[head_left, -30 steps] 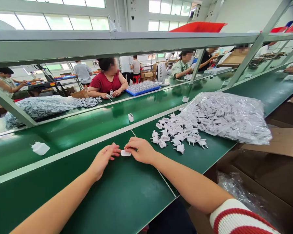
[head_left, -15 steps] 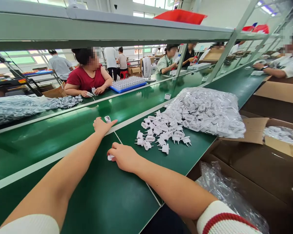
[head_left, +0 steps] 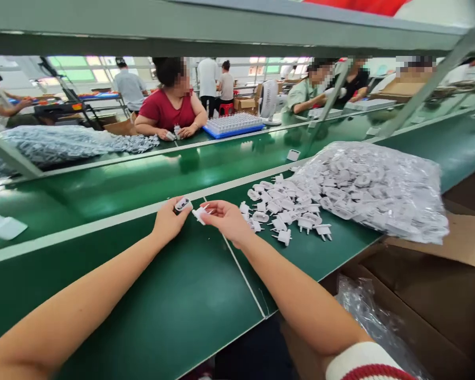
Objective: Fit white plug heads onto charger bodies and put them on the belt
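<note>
Plug insert (head_left: 201,212) is what we are pinching in our right hand (head_left: 226,219), prongs pointing right, just beside the white housing (head_left: 181,204) our left hand (head_left: 168,221) is gripping above the green tabletop's (head_left: 174,306) far edge.

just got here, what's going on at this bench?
A person at a green bench holds two small parts close together. The left hand grips a small white housing; the right hand holds a white plug piece with prongs. Loose plug pieces lie just right of the hands, spilling from a clear bag. Other workers sit across the conveyor.
</note>
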Tool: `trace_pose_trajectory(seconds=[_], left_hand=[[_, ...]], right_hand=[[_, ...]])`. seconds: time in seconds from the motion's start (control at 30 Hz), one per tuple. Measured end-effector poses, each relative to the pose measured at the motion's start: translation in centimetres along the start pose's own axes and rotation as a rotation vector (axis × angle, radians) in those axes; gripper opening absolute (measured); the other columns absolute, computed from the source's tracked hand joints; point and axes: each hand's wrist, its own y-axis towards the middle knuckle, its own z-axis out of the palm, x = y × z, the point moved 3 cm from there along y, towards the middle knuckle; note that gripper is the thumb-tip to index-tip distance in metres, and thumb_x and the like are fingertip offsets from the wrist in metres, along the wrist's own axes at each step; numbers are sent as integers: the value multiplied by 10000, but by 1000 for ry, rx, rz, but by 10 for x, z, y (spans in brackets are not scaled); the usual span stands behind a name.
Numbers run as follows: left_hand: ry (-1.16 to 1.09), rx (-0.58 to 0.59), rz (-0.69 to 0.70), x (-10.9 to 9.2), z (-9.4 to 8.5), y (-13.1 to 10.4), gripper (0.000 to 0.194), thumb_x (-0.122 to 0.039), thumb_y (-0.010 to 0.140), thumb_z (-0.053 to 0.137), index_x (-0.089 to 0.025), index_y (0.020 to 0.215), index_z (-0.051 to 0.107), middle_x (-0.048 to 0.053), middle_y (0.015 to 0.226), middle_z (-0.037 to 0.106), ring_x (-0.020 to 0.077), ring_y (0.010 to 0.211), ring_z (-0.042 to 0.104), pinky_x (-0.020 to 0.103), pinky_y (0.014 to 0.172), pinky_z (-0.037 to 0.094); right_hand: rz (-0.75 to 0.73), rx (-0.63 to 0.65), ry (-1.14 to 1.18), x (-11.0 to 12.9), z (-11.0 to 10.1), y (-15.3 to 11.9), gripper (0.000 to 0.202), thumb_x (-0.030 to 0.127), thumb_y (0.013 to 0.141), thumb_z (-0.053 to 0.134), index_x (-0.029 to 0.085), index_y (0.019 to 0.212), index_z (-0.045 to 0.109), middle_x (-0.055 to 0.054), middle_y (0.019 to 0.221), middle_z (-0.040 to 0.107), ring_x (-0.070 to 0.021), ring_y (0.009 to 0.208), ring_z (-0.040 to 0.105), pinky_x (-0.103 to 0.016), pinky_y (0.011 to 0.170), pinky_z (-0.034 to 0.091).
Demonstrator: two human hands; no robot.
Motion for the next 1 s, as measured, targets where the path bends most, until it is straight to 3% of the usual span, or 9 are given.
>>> trace_pose_trajectory(seconds=[0.13, 0.27, 0.37, 0.43, 0.53, 0.7, 0.8, 0.87, 1.0], left_hand=[[8, 88, 12, 4, -33, -84, 442, -522, 865, 716, -245, 1208, 755, 69, 1174, 782, 289, 1056, 707, 417, 977, 546], [34, 163, 60, 4, -42, -126, 474, -501, 876, 701, -257, 1282, 721, 86, 1222, 754, 309, 1131, 676, 445, 1012, 524], [-35, 128, 50, 10, -42, -130, 658, -528, 763, 817, -232, 1329, 660, 99, 1297, 710, 321, 1180, 654, 460, 1057, 511], [-75, 145, 19, 14, -40, -128, 566, -545, 757, 821, -225, 1207, 698, 86, 1202, 730, 306, 1097, 675, 445, 987, 533], [-104, 179, 34, 14, -41, -125, 353, -509, 825, 756, -239, 1052, 751, 56, 1059, 761, 282, 1001, 686, 419, 907, 525], [-82, 304, 174, 8, -42, -124, 320, -498, 843, 746, -271, 1063, 794, 37, 1108, 800, 300, 1048, 683, 465, 1009, 477], [-50, 354, 203, 7, -40, -124, 370, -495, 843, 743, -285, 1144, 786, 37, 1164, 802, 318, 1098, 672, 499, 1057, 441], [-30, 361, 192, 8, -39, -123, 384, -492, 839, 742, -281, 1159, 772, 37, 1165, 800, 319, 1102, 668, 507, 1064, 426], [17, 358, 203, 9, -37, -123, 324, -504, 842, 733, -259, 1052, 764, 39, 1046, 792, 300, 1013, 663, 484, 1018, 422]], right_hand=[[119, 140, 317, 1, 16, -12, 420, 410, 684, 947, 170, 986, 782, -40, 981, 768, -132, 850, 677, -288, 818, 583], [165, 253, 264, -1, 33, -23, 417, 424, 678, 959, 179, 975, 798, -34, 1005, 770, -104, 796, 640, -249, 727, 552], [135, 279, 194, -6, 39, -25, 407, 462, 701, 942, 200, 972, 787, -23, 1066, 754, -71, 663, 594, -256, 638, 543], [128, 287, 180, -8, 40, -25, 446, 493, 716, 933, 221, 1034, 776, 3, 1002, 730, -68, 617, 600, -273, 644, 573], [103, 269, 194, -5, 39, -25, 480, 523, 719, 933, 233, 1053, 747, 16, 916, 720, -106, 704, 672, -304, 754, 616], [-65, 174, 113, 4, 37, -28, 400, 489, 736, 939, 227, 902, 686, -1, 896, 735, -127, 746, 649, -312, 756, 591], [-197, 146, -11, 10, 36, -33, 333, 431, 853, 862, 243, 1065, 690, -30, 1011, 765, -154, 860, 669, -329, 794, 586], [-292, 134, -84, 16, 36, -39, 393, 387, 874, 850, 255, 1188, 654, -50, 1121, 779, -169, 956, 689, -354, 867, 590], [-358, 111, -219, 25, 41, -50, 355, 362, 850, 872, 255, 1125, 676, -50, 1104, 800, -200, 982, 732, -394, 898, 611]])
